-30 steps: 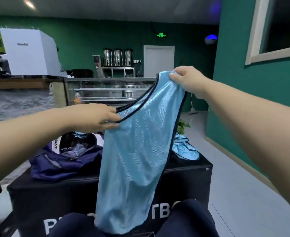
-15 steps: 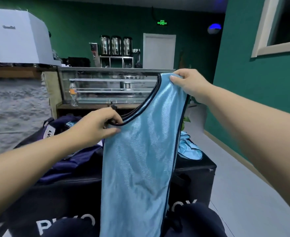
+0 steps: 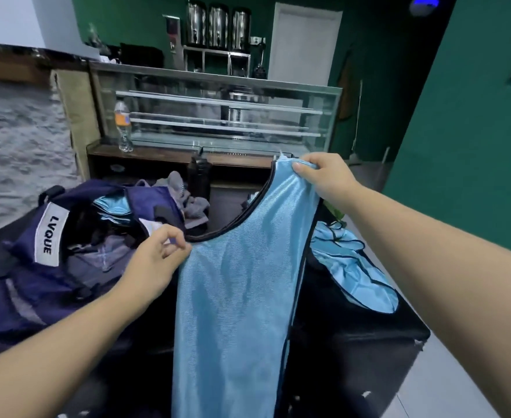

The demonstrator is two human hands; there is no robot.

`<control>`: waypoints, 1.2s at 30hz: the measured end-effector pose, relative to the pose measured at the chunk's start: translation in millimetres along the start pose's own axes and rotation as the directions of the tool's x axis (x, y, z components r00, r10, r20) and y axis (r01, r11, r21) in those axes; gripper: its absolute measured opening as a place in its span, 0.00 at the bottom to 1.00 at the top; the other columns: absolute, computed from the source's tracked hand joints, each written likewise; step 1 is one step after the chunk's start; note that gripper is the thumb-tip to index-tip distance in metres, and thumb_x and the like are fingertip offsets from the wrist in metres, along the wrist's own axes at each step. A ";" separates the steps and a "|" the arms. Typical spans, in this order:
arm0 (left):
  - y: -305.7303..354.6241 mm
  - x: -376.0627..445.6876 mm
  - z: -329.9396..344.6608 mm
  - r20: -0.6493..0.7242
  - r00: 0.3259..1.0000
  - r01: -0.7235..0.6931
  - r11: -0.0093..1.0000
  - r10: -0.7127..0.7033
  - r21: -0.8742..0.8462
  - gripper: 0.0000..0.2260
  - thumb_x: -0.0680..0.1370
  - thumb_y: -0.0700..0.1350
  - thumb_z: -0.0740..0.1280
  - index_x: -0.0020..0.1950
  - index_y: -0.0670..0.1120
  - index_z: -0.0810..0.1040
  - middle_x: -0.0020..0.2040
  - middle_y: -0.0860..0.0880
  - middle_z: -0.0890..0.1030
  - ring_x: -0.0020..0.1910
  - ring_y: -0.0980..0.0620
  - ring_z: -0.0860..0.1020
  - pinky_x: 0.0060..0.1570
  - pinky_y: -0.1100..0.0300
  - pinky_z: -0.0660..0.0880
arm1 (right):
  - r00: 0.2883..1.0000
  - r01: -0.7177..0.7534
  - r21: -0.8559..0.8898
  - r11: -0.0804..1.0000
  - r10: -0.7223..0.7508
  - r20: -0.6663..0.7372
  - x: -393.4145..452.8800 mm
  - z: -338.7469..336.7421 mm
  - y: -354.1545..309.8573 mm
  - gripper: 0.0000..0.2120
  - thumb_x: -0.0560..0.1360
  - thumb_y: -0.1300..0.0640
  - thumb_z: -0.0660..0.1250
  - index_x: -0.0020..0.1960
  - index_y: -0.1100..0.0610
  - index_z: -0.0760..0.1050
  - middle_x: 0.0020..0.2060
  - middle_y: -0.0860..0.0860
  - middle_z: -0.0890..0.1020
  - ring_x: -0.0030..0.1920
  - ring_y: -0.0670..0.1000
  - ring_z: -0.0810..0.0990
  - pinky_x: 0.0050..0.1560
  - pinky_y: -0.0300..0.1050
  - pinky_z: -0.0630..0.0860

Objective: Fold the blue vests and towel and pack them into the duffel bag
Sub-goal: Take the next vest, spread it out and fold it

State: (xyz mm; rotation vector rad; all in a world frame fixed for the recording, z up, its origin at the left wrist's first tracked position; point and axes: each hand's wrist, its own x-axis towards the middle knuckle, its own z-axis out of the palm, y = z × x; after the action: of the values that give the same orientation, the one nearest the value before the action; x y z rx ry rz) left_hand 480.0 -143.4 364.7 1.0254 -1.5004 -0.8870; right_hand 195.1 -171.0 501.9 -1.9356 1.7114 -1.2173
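A light blue vest (image 3: 236,297) with black trim hangs folded lengthwise over the black table (image 3: 353,342). My right hand (image 3: 323,176) grips its shoulder straps at the top. My left hand (image 3: 157,260) pinches the black neckline lower down on the left. To the left lies the navy duffel bag (image 3: 37,267), open, with light blue fabric (image 3: 112,206) showing inside it. A grey towel (image 3: 188,200) is crumpled behind the bag. Another blue vest (image 3: 353,267) lies bunched on the table at the right.
A dark bottle (image 3: 199,176) stands on the table behind the towel. Beyond it runs a glass display counter (image 3: 218,116) with a plastic bottle (image 3: 123,125) on its ledge. A green wall (image 3: 465,146) and grey floor are to the right.
Both hands have lowered the vest toward the table. The view has tilted down, bringing the open duffel bag, the towel and the second vest into sight.
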 end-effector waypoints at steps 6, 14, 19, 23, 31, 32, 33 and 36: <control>-36.5 55.6 18.0 -0.048 0.993 0.109 0.994 -0.109 -0.010 0.22 0.78 0.30 0.60 0.38 0.55 0.83 0.38 0.62 0.83 0.38 0.66 0.78 0.40 0.75 0.71 | 0.999 -0.050 -0.071 0.996 0.051 0.009 63.2 33.1 32.8 0.18 0.80 0.53 0.61 0.53 0.68 0.76 0.54 0.63 0.80 0.45 0.48 0.72 0.41 0.42 0.66; -110.0 102.3 49.2 -0.073 0.962 0.259 0.963 -0.265 -0.078 0.17 0.77 0.38 0.66 0.44 0.62 0.84 0.40 0.49 0.81 0.41 0.51 0.72 0.42 0.57 0.69 | 0.980 -0.200 -0.015 0.980 0.201 0.011 119.0 85.5 101.1 0.14 0.78 0.52 0.65 0.46 0.64 0.78 0.39 0.53 0.78 0.35 0.46 0.72 0.32 0.36 0.69; -148.0 104.1 62.1 -0.121 0.932 0.337 0.940 -0.341 -0.056 0.15 0.78 0.32 0.62 0.47 0.51 0.82 0.39 0.47 0.78 0.38 0.51 0.69 0.28 0.67 0.64 | 0.970 -0.240 -0.029 0.970 0.241 0.040 119.0 117.7 139.2 0.16 0.76 0.54 0.69 0.36 0.64 0.74 0.30 0.50 0.72 0.30 0.47 0.67 0.35 0.41 0.66; -165.0 105.9 55.5 -0.143 0.893 0.419 0.904 -0.428 -0.085 0.15 0.78 0.31 0.60 0.51 0.46 0.82 0.43 0.50 0.81 0.40 0.50 0.74 0.38 0.66 0.72 | 0.988 -0.146 -0.110 0.983 0.151 0.038 101.9 132.0 148.2 0.14 0.76 0.53 0.68 0.39 0.63 0.77 0.29 0.50 0.74 0.28 0.44 0.67 0.31 0.39 0.64; -165.3 110.5 51.7 -0.141 0.858 0.488 0.869 -0.494 -0.076 0.13 0.77 0.32 0.62 0.52 0.43 0.83 0.43 0.50 0.83 0.43 0.49 0.78 0.45 0.60 0.72 | 0.991 0.060 -0.057 0.997 -0.052 0.125 46.1 119.7 110.6 0.08 0.75 0.55 0.70 0.41 0.58 0.80 0.37 0.50 0.80 0.34 0.38 0.72 0.37 0.29 0.66; -162.8 109.6 52.1 -0.144 0.858 0.487 0.870 -0.493 -0.074 0.13 0.77 0.32 0.62 0.52 0.43 0.83 0.45 0.49 0.83 0.45 0.48 0.78 0.47 0.58 0.73 | 0.983 0.086 -0.039 0.996 -0.078 0.165 36.6 119.7 107.3 0.05 0.75 0.55 0.70 0.41 0.55 0.80 0.36 0.48 0.79 0.35 0.37 0.72 0.38 0.28 0.66; -160.1 108.5 52.9 -0.145 0.859 0.486 0.871 -0.492 -0.078 0.13 0.77 0.31 0.62 0.50 0.44 0.83 0.47 0.47 0.83 0.46 0.49 0.79 0.49 0.59 0.74 | 0.973 0.114 -0.023 0.993 -0.107 0.203 26.6 119.9 104.6 0.04 0.74 0.55 0.70 0.41 0.52 0.80 0.36 0.47 0.78 0.36 0.38 0.73 0.39 0.28 0.67; -150.2 103.9 56.6 -0.132 0.877 0.450 0.886 -0.461 -0.109 0.16 0.76 0.29 0.60 0.44 0.47 0.82 0.42 0.53 0.83 0.38 0.63 0.81 0.39 0.72 0.75 | 0.930 0.197 0.005 0.980 -0.189 0.314 -1.9 125.5 106.2 0.01 0.74 0.56 0.71 0.43 0.52 0.81 0.35 0.46 0.76 0.36 0.40 0.73 0.39 0.31 0.67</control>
State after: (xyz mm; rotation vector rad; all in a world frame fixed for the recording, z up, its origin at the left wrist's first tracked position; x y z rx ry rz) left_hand 439.1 -293.1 253.0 1.3909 -1.0989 -1.1532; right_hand 215.6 -235.4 352.0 -2.2171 1.4099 -0.8863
